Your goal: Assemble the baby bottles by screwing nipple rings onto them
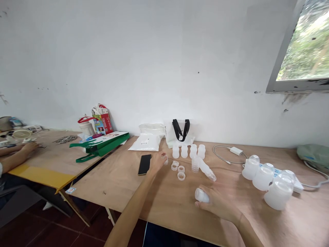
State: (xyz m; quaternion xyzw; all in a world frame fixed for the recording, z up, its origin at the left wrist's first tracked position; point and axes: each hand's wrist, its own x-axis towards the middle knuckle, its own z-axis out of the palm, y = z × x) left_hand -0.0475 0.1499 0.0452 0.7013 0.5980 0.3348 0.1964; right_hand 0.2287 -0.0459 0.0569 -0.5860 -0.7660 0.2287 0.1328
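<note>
translucent plastic bottle [202,195]: lying sideways, gripped in right hand [218,204] above the tabletop [167,206] | left hand [157,164]: pinching clear plastic collar [165,160] | nearby: loose collars [181,176], black smartphone [144,164] to the left

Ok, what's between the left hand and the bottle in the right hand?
The head view shows three translucent plastic rings on the plywood table between the left hand and the small translucent bottle in the right hand.
</note>
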